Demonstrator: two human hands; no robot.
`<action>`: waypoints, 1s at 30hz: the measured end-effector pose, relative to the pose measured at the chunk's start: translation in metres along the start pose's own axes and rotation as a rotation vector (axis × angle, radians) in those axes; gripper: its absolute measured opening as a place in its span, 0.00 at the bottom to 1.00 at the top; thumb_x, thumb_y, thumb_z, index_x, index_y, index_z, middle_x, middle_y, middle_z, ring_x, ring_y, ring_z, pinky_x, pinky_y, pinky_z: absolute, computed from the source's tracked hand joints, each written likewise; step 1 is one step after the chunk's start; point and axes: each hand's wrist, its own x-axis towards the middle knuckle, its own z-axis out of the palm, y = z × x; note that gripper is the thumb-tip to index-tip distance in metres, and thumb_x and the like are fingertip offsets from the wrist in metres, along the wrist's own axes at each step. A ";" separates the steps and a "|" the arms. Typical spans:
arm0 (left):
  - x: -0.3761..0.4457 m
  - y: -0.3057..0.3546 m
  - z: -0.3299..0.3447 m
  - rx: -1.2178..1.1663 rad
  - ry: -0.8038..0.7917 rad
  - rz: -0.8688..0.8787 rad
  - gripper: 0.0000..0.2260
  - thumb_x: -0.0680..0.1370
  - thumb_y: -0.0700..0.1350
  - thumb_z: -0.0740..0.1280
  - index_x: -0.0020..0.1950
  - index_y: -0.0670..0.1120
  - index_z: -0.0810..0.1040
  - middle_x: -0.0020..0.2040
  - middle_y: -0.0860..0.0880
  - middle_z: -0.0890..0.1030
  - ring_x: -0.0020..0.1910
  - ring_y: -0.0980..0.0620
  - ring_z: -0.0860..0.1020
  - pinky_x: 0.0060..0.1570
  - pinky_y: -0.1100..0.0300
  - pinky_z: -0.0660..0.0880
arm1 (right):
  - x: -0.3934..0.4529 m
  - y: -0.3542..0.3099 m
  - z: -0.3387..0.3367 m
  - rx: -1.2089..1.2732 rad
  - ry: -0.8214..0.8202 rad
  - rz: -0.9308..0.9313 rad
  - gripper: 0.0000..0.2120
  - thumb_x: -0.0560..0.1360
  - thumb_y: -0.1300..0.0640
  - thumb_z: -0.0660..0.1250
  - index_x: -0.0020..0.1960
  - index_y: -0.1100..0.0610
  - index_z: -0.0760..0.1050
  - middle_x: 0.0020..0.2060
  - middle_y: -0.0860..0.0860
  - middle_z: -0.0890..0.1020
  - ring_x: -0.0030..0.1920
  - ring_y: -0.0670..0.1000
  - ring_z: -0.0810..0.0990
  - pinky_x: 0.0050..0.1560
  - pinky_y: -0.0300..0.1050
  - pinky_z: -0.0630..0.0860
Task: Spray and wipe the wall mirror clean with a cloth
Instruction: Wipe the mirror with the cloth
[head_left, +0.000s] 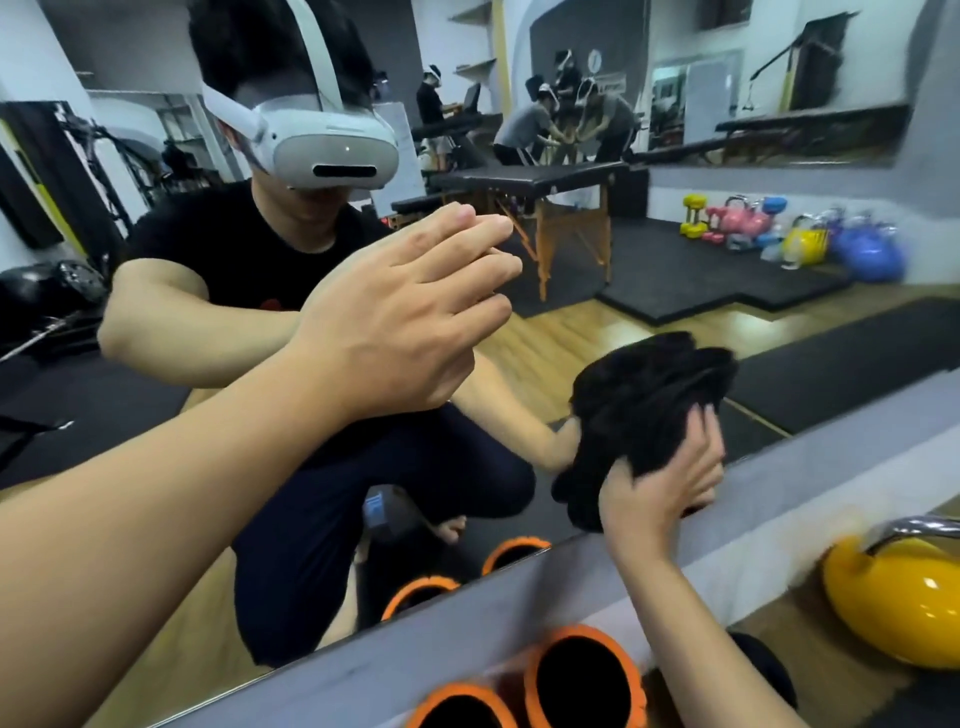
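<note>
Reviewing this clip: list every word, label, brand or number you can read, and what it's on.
None can be read.
Wall clock reflected in the mirror: face too small and blurred for numerals.
Red mark on the reflected black T-shirt: mostly hidden by the arm.
Headset, black cloth, yellow kettlebell: no lettering shows.

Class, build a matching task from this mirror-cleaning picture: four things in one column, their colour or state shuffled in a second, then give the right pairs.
Column one:
1. cloth
2. left hand
3. kettlebell
4. foam rollers

Column two:
A. yellow, on the floor at the right
B. flat and open against the mirror
C. black, pressed to the glass by the right hand
D. orange-rimmed, below the mirror

Pairs: 1-C, 2-B, 3-A, 4-D
</note>
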 end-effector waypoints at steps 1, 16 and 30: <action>0.000 0.000 0.000 0.005 0.000 0.000 0.12 0.76 0.42 0.66 0.57 0.38 0.82 0.67 0.39 0.79 0.75 0.36 0.71 0.78 0.41 0.62 | 0.015 -0.022 0.005 0.047 0.071 0.168 0.37 0.67 0.56 0.64 0.76 0.53 0.63 0.75 0.53 0.64 0.72 0.62 0.64 0.70 0.61 0.58; 0.002 -0.001 0.001 -0.058 0.076 -0.009 0.16 0.83 0.43 0.60 0.66 0.39 0.80 0.68 0.39 0.80 0.73 0.37 0.73 0.75 0.39 0.66 | -0.097 0.027 0.006 -0.228 -0.185 -0.897 0.30 0.77 0.53 0.62 0.77 0.37 0.61 0.73 0.46 0.66 0.78 0.57 0.60 0.73 0.58 0.61; 0.000 -0.001 0.006 -0.024 0.066 0.004 0.16 0.80 0.43 0.62 0.65 0.40 0.79 0.70 0.39 0.78 0.74 0.36 0.72 0.76 0.40 0.65 | 0.097 -0.072 -0.003 0.055 0.119 0.367 0.31 0.74 0.55 0.67 0.76 0.48 0.65 0.77 0.49 0.63 0.72 0.61 0.64 0.68 0.62 0.58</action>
